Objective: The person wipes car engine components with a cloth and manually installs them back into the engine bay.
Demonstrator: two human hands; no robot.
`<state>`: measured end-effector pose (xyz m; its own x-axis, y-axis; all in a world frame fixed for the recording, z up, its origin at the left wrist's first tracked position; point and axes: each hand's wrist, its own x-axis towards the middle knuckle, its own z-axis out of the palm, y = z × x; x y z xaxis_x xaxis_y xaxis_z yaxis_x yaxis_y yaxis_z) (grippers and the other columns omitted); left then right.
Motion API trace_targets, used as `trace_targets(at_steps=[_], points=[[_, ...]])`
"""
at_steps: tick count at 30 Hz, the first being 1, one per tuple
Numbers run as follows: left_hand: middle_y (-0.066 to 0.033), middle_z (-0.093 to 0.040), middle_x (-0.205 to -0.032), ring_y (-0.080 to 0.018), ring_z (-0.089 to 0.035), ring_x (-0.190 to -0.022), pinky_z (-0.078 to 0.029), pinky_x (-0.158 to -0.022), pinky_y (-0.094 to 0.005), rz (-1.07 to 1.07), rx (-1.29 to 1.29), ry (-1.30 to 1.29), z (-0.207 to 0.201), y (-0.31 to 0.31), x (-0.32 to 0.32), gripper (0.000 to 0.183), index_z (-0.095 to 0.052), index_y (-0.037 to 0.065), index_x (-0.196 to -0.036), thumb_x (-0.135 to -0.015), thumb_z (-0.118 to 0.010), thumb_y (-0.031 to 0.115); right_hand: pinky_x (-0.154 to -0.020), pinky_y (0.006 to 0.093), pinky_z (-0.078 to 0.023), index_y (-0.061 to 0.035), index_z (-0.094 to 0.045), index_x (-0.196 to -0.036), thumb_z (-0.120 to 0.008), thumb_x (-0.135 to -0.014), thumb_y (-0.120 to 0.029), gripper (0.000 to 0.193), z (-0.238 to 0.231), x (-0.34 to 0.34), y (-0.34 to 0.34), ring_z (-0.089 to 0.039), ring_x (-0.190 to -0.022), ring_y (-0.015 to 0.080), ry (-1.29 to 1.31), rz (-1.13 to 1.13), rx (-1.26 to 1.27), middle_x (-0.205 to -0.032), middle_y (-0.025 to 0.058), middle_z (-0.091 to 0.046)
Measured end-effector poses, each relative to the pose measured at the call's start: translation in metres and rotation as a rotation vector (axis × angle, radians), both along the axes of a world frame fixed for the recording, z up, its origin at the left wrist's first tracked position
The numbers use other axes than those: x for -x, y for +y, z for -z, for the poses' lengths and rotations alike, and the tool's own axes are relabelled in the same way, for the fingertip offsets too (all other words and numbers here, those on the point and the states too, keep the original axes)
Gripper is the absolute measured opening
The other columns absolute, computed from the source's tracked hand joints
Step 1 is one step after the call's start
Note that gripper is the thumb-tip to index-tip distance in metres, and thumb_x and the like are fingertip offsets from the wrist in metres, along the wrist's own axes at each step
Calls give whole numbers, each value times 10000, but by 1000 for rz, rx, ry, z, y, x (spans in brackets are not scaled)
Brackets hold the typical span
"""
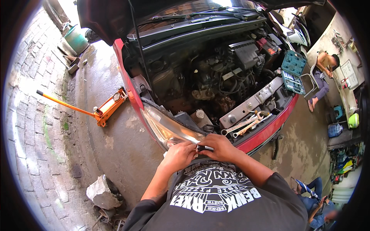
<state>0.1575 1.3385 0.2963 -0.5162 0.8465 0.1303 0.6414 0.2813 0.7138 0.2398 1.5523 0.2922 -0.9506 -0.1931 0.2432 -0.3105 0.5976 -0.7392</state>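
My hands meet in front of my chest, close to the front corner of a red car. Between them is a small black piece with a pale strip (204, 148); its kind is hard to make out. My right hand (219, 148) has its fingers closed round this piece. The fingers of my left hand (182, 154) are pinched together beside it, and what they hold is mostly hidden. Just beyond both hands lies the car's headlight (169, 129), its lens yellowish. Several wrenches (246, 125) rest on the front edge of the engine bay, right of my hands.
The raised hood (106, 17) stands on a thin prop rod (138, 42). An open teal socket set (295, 63) sits on the car's front right. An orange floor jack (110, 106) is at the left. Two other people are on the right, one seated (322, 77).
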Motion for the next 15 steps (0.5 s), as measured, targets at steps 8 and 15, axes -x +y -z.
trace_targets(at_steps=[8,15], points=[[-134,-641,-880,-351,-660,-819,-523,-708,-445,-9,26,83,1,7,-9,110,-678,33,-930,-860,-651,114,-741,425,-529,-26,-726,-1017,-746,-875,-302,311,3,-5,-4,-676,-828,380,-634,103,182,-892,188,-707],[-126,-672,-920,-301,-695,-808,-549,-701,-403,-9,23,49,-8,9,-5,170,-681,12,-1036,-876,-650,58,-743,371,-546,-15,-711,-1089,-807,-823,-161,318,6,-12,3,-703,-833,319,7,75,81,-967,156,-720]])
